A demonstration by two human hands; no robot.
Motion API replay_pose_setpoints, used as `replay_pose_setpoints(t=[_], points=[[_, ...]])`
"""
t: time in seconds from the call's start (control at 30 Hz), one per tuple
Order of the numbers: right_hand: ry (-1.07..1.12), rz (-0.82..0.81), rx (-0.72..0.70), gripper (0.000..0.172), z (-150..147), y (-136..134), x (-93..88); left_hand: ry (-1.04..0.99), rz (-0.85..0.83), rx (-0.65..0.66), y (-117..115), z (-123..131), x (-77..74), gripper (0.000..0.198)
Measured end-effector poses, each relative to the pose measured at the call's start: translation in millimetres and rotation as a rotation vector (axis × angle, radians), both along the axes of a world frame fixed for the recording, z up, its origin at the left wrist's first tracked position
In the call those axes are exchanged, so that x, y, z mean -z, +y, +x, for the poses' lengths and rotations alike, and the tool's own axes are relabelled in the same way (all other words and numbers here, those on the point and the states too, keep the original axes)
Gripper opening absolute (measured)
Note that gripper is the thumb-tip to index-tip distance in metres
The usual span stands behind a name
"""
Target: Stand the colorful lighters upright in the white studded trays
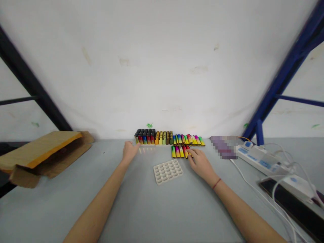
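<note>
Behind the grey bench [136, 209] stands a scuffed white wall [162, 67]. Fingers of the right hand [201, 163] touch the right end of the front row of coloured tubes [177, 152], just to its left; whether they pinch one, I cannot tell. At the left hand [129, 151], curled fingers sit beside the black-capped block [145, 138]; its grip is unclear too. A fingertip nudge could roll loose tubes askew, and a sideways push could topple the block. The front tubes' long axes run toward the wall, gold ends nearest the person.
</note>
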State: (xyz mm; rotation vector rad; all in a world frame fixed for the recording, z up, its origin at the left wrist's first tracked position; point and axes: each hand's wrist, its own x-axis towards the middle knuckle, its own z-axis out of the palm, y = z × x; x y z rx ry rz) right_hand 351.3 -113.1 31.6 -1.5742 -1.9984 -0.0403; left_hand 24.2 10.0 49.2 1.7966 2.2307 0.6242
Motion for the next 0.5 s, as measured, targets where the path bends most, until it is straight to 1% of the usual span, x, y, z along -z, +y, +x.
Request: replay_pose_setpoints(t=[0.03, 0.1, 0.13, 0.17, 0.2, 0.23, 0.3, 0.33, 0.37, 0.43, 0.5], points=[[-0.021, -0.011, 0.04, 0.032, 6, 5, 1.3, -0.017, -0.01, 0.041, -6, 4, -3.2, 0.05], [-0.052, -0.055, 0.079, 0.032, 14, 11, 2.3, -0.053, -0.047, 0.176, -20, 13, -9.8, 0.042], [-0.062, -0.079, 0.096, 0.032, 16, 12, 2.0, -0.073, -0.063, 0.289, -28, 18, -12.9, 0.041], [-0.072, -0.101, 0.116, 0.031, 17, 13, 1.5, -0.086, -0.087, 0.496, -37, 23, -15.4, 0.045], [-0.082, -0.12, 0.14, 0.029, 18, 14, 0.9, -0.081, -0.116, 0.663, -46, 28, -17.3, 0.051], [-0.092, -0.136, 0.166, 0.027, 18, 14, 0.6, -0.056, -0.161, 0.769, -55, 32, -18.6, 0.057], [-0.103, -0.153, 0.201, 0.021, 19, 15, 1.6, 0.031, -0.258, 0.868, -72, 40, -19.5, 0.071], [-0.099, -0.151, 0.206, 0.017, 19, 15, 3.1, 0.086, -0.275, 0.892, -78, 43, -19.4, 0.078], [-0.093, -0.144, 0.208, 0.018, 20, 16, 5.1, 0.139, -0.281, 0.908, -83, 46, -19.0, 0.083], [-0.087, -0.135, 0.204, 0.028, 23, 18, 9.7, 0.203, -0.269, 0.95, -90, 52, -17.9, 0.084], [-0.087, -0.145, 0.179, 0.031, 27, 20, 13.4, 0.205, -0.245, 1.008, -93, 58, -16.3, 0.078]])
